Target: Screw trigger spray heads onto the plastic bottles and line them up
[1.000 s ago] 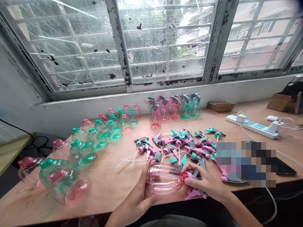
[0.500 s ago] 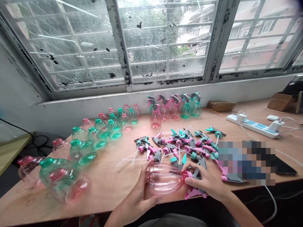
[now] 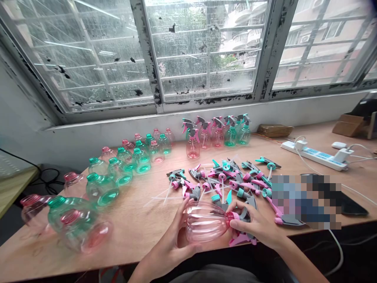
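A clear pink spray bottle (image 3: 204, 223) lies sideways above the front edge of the table, its neck toward the right. My left hand (image 3: 178, 236) is wrapped around its base end. At the neck, my right hand (image 3: 250, 224) pinches the pink collar of a trigger spray head (image 3: 235, 215); the rest of that head is partly hidden behind the fingers. Just beyond my hands spreads a pile of loose pink, teal and grey spray heads (image 3: 222, 177), some with thin white tubes.
Several open pink and green bottles (image 3: 123, 173) stand along the left. Bottles with spray heads (image 3: 218, 135) stand by the wall below the window. To the right are a white power strip (image 3: 315, 155), a brown package (image 3: 275, 130) and a dark flat device (image 3: 355, 202).
The bottle appears slightly rotated about its length between my hands, its ridges showing differently. Both hands keep nearly the same place; the view has shifted a little.
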`<state>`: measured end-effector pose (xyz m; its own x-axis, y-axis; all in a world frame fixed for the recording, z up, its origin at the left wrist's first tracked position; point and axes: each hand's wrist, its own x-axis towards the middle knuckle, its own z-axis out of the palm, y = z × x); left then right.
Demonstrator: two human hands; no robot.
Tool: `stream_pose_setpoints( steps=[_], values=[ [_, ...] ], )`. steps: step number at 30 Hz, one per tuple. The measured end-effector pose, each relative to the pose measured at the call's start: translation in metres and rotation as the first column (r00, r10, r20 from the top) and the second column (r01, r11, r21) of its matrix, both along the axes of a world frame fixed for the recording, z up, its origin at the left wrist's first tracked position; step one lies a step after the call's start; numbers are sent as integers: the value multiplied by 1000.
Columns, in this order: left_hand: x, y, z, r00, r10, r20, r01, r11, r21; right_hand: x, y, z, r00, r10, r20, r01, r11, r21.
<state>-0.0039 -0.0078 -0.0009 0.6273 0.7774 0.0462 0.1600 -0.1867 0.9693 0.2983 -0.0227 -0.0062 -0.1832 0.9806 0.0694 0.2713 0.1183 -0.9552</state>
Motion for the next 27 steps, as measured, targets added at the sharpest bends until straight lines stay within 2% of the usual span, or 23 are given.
stream_pose_setpoints(
  steps=[5, 12, 20, 23, 27],
  values=[
    [1, 0, 2, 1000, 0, 11, 0, 1000, 23, -1, 0, 0, 998, 24, -52, -24, 1000, -14],
    [1, 0, -1, 1000, 20, 13, -20, 1000, -22, 0, 1, -1, 1000, 9, -16, -9, 1000, 10],
    [5, -4, 0, 998, 54, 12, -55, 995, 85, 3, 2, -7, 999, 28, -31, -28, 1000, 3],
    [6, -5, 1, 999, 37, 31, -39, 997, 60, 5, 3, -11, 995, 73, -72, -75, 997, -29],
    [7, -6, 3, 998, 27, 50, -29, 999, 33, 6, 4, -11, 997, 65, -52, -66, 998, -22]
  ],
)
